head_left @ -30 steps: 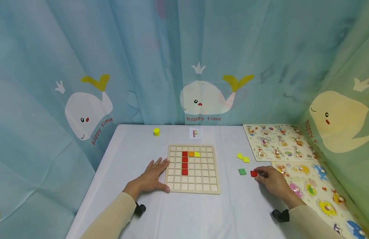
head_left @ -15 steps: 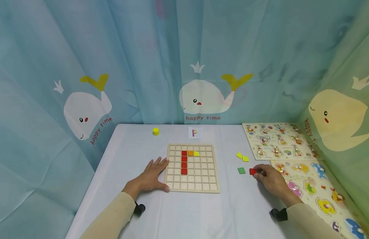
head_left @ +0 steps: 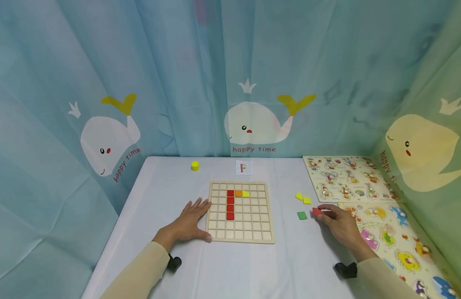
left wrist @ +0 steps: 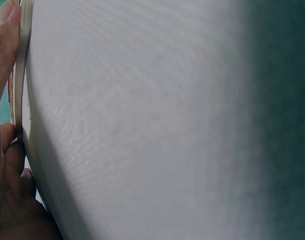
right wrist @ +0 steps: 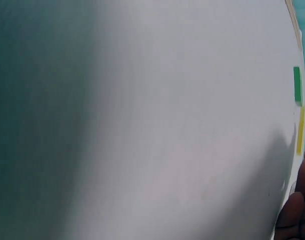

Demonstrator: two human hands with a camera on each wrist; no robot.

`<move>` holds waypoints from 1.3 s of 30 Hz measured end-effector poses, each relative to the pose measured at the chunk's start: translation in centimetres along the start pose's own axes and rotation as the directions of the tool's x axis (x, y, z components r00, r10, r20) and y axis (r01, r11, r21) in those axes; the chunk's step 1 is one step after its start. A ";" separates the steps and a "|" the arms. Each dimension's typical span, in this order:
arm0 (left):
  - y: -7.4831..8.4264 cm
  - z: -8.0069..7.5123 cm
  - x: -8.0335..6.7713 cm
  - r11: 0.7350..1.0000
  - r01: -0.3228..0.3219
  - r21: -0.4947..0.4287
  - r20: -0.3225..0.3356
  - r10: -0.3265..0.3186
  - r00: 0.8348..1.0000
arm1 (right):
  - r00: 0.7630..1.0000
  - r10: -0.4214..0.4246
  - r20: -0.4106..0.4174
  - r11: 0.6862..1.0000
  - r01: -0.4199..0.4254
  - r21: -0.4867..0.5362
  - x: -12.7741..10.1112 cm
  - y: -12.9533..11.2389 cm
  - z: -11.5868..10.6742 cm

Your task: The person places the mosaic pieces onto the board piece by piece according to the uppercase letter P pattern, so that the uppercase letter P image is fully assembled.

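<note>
In the head view, my left hand (head_left: 187,222) rests at the left side of the wooden grid board (head_left: 249,227), fingers spread and thumb at the lower left corner. A column of several red tiles (head_left: 230,204) sits in the board, with an orange tile (head_left: 238,193) and a yellow piece (head_left: 246,193) to the right of the top one. Over at the right, my right hand (head_left: 342,226) pinches a red square tile (head_left: 316,211) between thumb and fingertips. A green tile (head_left: 302,215) lies just left of it. Two yellow pieces (head_left: 306,200) lie behind the green one.
A small card with a printed grid pattern (head_left: 244,167) lies behind the board. A yellow cylinder (head_left: 194,166) stands at the back left. Two picture puzzle boards (head_left: 327,195) cover the table's right side. Printed curtains (head_left: 185,104) hang around the table.
The red tile in my right hand has tipped up and shifted slightly away from me, its face now paler. My left hand keeps its place at the board.
</note>
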State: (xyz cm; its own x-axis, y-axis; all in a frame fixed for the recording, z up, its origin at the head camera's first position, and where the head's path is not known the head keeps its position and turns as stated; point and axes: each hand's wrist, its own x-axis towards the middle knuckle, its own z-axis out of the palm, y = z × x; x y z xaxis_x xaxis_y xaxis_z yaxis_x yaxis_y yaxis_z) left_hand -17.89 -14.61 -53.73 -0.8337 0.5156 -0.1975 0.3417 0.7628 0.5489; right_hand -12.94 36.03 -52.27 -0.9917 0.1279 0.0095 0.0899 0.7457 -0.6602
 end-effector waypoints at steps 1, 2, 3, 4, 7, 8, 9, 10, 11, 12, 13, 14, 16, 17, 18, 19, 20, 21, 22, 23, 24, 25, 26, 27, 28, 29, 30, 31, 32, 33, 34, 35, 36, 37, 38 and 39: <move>0.0 0.0 0.0 1.000 0.004 0.004 0.001 -0.004 1.000 | 1.000 0.007 -0.006 1.000 -0.007 0.013 0.0 -0.2 0.1; 0.0 0.1 0.1 1.000 0.008 0.005 0.002 -0.008 1.000 | 1.000 0.014 -0.011 1.000 -0.013 0.023 0.0 -0.3 0.2; 0.0 0.1 0.1 1.000 0.013 0.007 0.003 -0.013 1.000 | 1.000 0.014 -0.016 0.999 -0.014 0.036 0.0 -0.5 0.3; 0.0 0.1 0.2 1.000 0.016 0.005 0.001 -0.016 1.000 | 1.000 0.015 -0.023 0.999 -0.014 0.045 0.1 -0.6 0.4; 0.0 0.2 0.2 1.000 0.027 0.010 0.007 -0.027 1.000 | 0.998 -0.010 -0.054 0.998 0.013 0.059 0.2 -1.1 0.6; -0.1 0.2 0.2 1.000 0.028 0.008 0.005 -0.028 1.000 | 0.998 -0.020 -0.065 0.998 0.024 0.059 0.2 -1.3 0.7; -0.1 0.2 0.3 1.000 0.028 0.007 0.003 -0.028 1.000 | 0.997 -0.029 -0.075 0.998 0.034 0.057 0.3 -1.5 0.8; -0.1 0.1 0.3 1.000 0.030 0.011 0.005 -0.030 1.000 | 0.996 -0.038 -0.084 0.997 0.043 0.060 0.3 -1.6 0.8; -0.1 0.1 0.3 0.999 0.032 0.015 0.007 -0.032 0.999 | 0.994 -0.050 -0.093 0.997 0.055 0.062 0.4 -1.8 0.9; -0.1 0.1 0.3 1.000 0.029 0.012 0.004 -0.029 1.000 | 0.993 -0.057 -0.101 0.996 0.064 0.068 0.4 -2.0 0.9; 0.0 0.1 0.3 1.000 0.028 0.009 0.003 -0.029 1.000 | 0.993 -0.061 -0.104 0.995 0.069 0.072 0.4 -2.2 0.9; 0.0 0.1 0.3 1.000 0.030 0.011 0.006 -0.030 1.000 | 0.992 -0.063 -0.106 0.995 0.071 0.074 0.5 -2.4 1.0; 0.0 0.1 0.3 1.000 0.029 0.011 0.009 -0.029 1.000 | 0.993 -0.068 -0.101 0.993 0.077 0.084 0.6 -2.9 1.1; 0.0 0.1 0.3 1.000 0.027 0.007 0.005 -0.027 1.000 | 0.992 -0.073 -0.101 0.993 0.082 0.088 0.7 -3.1 1.2; 0.0 0.1 0.3 1.000 0.024 0.002 0.002 -0.024 1.000 | 0.992 -0.075 -0.100 0.992 0.085 0.097 0.7 -3.4 1.3; -0.1 0.1 0.3 1.000 0.027 0.003 0.003 -0.027 1.000 | 0.992 -0.077 -0.098 0.991 0.087 0.101 0.8 -3.6 1.5; -0.1 0.1 0.3 1.000 0.026 0.001 0.001 -0.026 1.000 | 0.992 -0.081 -0.098 0.990 0.091 0.108 0.9 -3.8 1.7; -0.1 0.2 0.3 1.000 0.025 0.001 0.000 -0.025 1.000 | 0.992 -0.085 -0.099 0.989 0.095 0.110 1.0 -4.1 1.9; -0.2 0.2 0.3 1.000 0.027 0.004 0.001 -0.027 1.000 | 0.991 -0.086 -0.102 0.989 0.098 0.115 1.2 -4.3 2.1; -0.2 0.2 0.3 1.000 0.027 0.005 -0.001 -0.027 1.000 | 0.991 -0.085 -0.101 0.988 0.097 0.120 1.3 -4.6 2.3; -0.2 0.2 0.3 1.000 0.027 0.004 -0.001 -0.027 1.000 | 0.992 -0.082 -0.097 0.988 0.094 0.124 1.4 -4.8 2.5; -0.2 0.2 0.3 1.000 0.029 0.007 0.002 -0.029 1.000 | 0.992 -0.080 -0.094 0.988 0.092 0.127 1.5 -5.0 2.7; -0.2 0.2 0.3 1.000 0.028 0.007 0.002 -0.028 1.000 | 0.993 -0.077 -0.091 0.987 0.089 0.133 1.6 -5.3 2.9; -0.2 0.2 0.3 1.000 0.028 0.007 0.003 -0.028 1.000 | 0.993 -0.074 -0.087 0.987 0.085 0.135 1.7 -5.6 3.1; -0.2 0.2 0.2 1.000 0.026 0.004 0.000 -0.026 1.000 | 0.994 -0.069 -0.082 0.987 0.080 0.141 1.8 -5.9 3.3; -0.1 0.1 0.2 1.000 0.025 0.002 0.001 -0.025 1.000 | 0.995 -0.067 -0.079 0.986 0.077 0.145 1.8 -6.2 3.5; -0.1 0.1 0.2 1.000 0.024 -0.002 0.000 -0.024 1.000 | 0.995 -0.065 -0.076 0.986 0.076 0.151 1.9 -6.5 3.7; 0.0 0.0 0.2 1.000 0.025 -0.001 0.003 -0.025 1.000 | 0.995 -0.064 -0.075 0.985 0.075 0.153 1.9 -6.7 3.9; 0.1 0.0 0.1 1.000 0.024 -0.001 0.004 -0.024 1.000 | 0.996 -0.061 -0.071 0.985 0.071 0.156 2.0 -7.0 4.1; 0.1 -0.1 0.1 1.000 0.025 0.000 0.005 -0.025 1.000 | 0.996 -0.061 -0.069 0.985 0.071 0.159 2.0 -7.3 4.3; 0.2 -0.1 0.1 1.000 0.026 -0.001 0.005 -0.026 1.000 | 0.996 -0.062 -0.070 0.983 0.073 0.166 2.1 -7.5 4.5; 0.2 -0.1 0.1 1.000 0.026 0.000 0.006 -0.026 1.000 | 0.996 -0.064 -0.070 0.982 0.075 0.171 2.1 -7.6 4.6; 0.2 -0.1 0.0 1.000 0.025 0.002 0.007 -0.025 1.000 | 0.996 -0.064 -0.069 0.981 0.075 0.176 2.1 -7.8 4.8; 0.3 -0.2 0.0 1.000 0.025 0.004 0.008 -0.025 1.000 | 0.996 -0.064 -0.069 0.981 0.075 0.180 2.2 -8.0 5.0; 0.3 -0.2 0.0 1.000 0.025 0.005 0.009 -0.025 1.000 | 0.995 -0.065 -0.070 0.979 0.077 0.189 2.2 -8.1 5.1; 0.3 -0.1 0.1 1.000 0.025 0.006 0.010 -0.025 1.000 | 0.995 -0.066 -0.070 0.978 0.079 0.191 2.3 -8.2 5.3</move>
State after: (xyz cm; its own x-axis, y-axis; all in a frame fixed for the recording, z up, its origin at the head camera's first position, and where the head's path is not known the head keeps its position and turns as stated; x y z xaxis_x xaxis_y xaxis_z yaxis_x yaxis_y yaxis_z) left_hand -17.90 -14.42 -53.50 -0.8378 0.5002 -0.2188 0.3233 0.7775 0.5394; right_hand -16.40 26.71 -50.79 -0.9866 0.1240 0.1061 -0.0076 0.6147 -0.7887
